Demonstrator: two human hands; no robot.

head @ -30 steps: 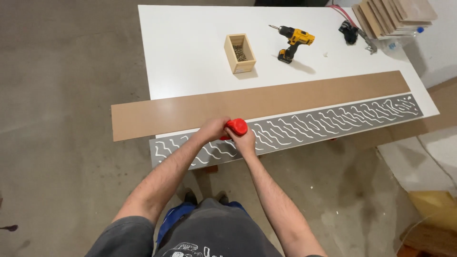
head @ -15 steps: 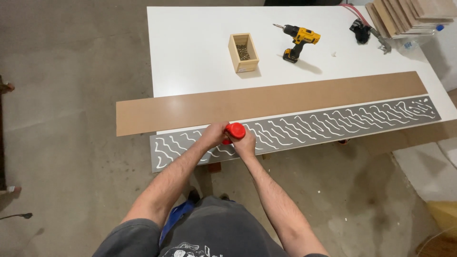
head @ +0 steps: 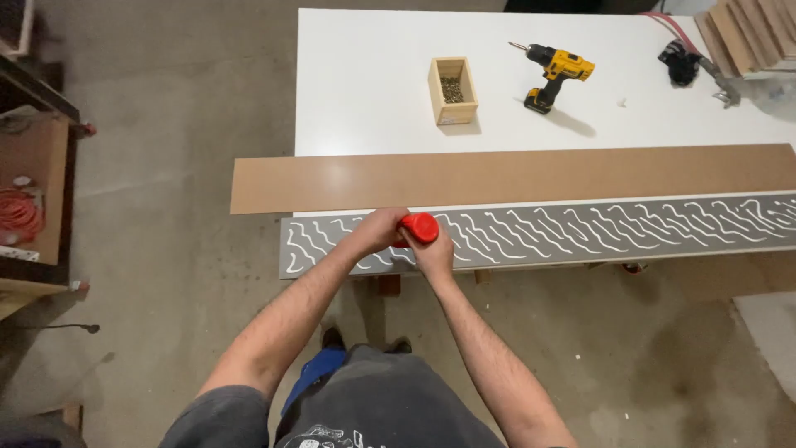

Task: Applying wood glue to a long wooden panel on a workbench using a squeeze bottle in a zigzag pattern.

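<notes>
Your hands hid most of the red bottle (head: 419, 226); only its rounded red end showed between them, so its nozzle and lower body could not be made out. Your left hand (head: 377, 232) had its grip wrapped around the bottle from the left, and your right hand (head: 431, 253) clasped it from below. Both sat over the left part of the long grey strip (head: 580, 232), a flat board covered in wavy white squiggles, its right end cut off by the frame. Just behind it lay a smooth brown board (head: 514, 177) on the white surface (head: 373, 99), with a small wooden box (head: 453, 90) and a yellow drill (head: 554, 75) farther back.
</notes>
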